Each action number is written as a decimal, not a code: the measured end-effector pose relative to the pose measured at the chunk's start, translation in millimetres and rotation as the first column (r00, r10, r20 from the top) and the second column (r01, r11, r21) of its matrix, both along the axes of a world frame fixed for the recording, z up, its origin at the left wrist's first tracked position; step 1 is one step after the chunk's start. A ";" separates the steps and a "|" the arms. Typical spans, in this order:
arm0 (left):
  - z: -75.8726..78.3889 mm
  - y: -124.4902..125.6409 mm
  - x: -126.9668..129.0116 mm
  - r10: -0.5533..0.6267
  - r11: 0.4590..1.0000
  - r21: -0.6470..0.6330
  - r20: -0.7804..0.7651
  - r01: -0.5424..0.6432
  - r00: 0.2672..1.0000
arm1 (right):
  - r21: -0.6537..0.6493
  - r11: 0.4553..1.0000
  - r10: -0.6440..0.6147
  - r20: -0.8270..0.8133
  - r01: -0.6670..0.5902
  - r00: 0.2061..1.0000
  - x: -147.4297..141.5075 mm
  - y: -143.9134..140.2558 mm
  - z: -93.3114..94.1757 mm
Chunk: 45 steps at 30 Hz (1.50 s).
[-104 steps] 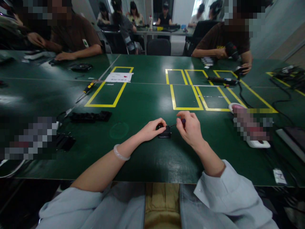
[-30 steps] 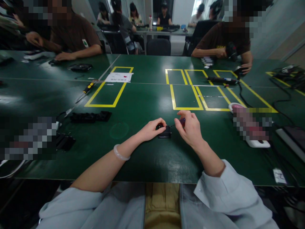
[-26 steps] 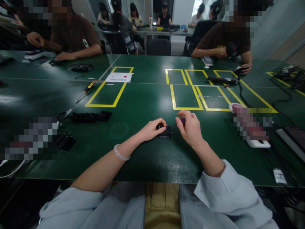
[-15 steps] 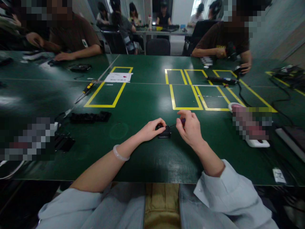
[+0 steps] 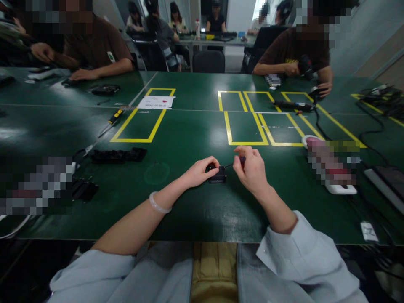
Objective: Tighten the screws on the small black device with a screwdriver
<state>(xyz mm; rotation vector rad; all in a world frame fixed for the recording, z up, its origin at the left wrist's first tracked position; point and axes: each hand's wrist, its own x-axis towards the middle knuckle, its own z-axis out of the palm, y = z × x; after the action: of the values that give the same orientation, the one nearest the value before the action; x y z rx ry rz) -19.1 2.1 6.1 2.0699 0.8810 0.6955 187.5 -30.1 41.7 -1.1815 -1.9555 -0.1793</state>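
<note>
My left hand (image 5: 205, 171) is closed on a small black boxy part (image 5: 217, 176) that rests on the green table, thumb and fingers gripping its top and left side. Part of it is hidden under the fingers. To its right, my right hand (image 5: 251, 168) pinches the dark handle of a small screwdriver (image 5: 229, 165). The tool's thin shaft lies nearly level, pointing left, and its end meets the right side of the black part. Whether the tip sits in a screw is too small to tell.
Black strips (image 5: 118, 155) and a yellow-black screwdriver (image 5: 115, 117) lie to the left. A phone in a white case (image 5: 342, 189) sits at right. A corded black electric screwdriver (image 5: 293, 105) lies beyond the yellow tape frames (image 5: 248, 143). Two co-workers sit across the table.
Both hands keep their places on the black part and the screwdriver. The view has shifted very slightly; nothing has been let go.
</note>
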 end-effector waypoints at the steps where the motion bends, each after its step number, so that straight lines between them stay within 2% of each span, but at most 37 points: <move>1: -0.3 0.2 0.0 0.002 1.000 0.000 0.001 -0.002 1.000 | -0.009 1.000 -0.002 0.002 0.002 1.000 0.0 0.0 -0.1; 19: -2.7 0.3 -0.5 -0.001 1.000 0.004 0.016 0.001 1.000 | -0.030 0.999 -0.044 0.032 0.045 0.999 0.1 0.6 -0.1; 29: -2.4 0.6 -0.3 0.007 1.000 0.005 0.012 -0.007 1.000 | -0.083 0.997 0.006 0.196 0.010 0.981 -2.0 8.7 15.6; 39: 1.7 -1.1 0.1 0.013 1.000 0.007 -0.022 -0.013 1.000 | -0.183 0.981 0.135 0.440 -0.059 0.888 -3.2 30.9 36.3; 45: 1.3 -0.6 0.1 0.007 1.000 0.018 -0.013 -0.007 1.000 | -0.236 0.969 0.085 0.580 0.067 0.810 -5.3 35.7 53.1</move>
<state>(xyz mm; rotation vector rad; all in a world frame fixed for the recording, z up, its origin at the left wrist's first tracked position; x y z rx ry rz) -19.1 1.5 7.4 2.0901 0.8930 0.6965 182.2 5.6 94.8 -1.3915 -2.5888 -0.3386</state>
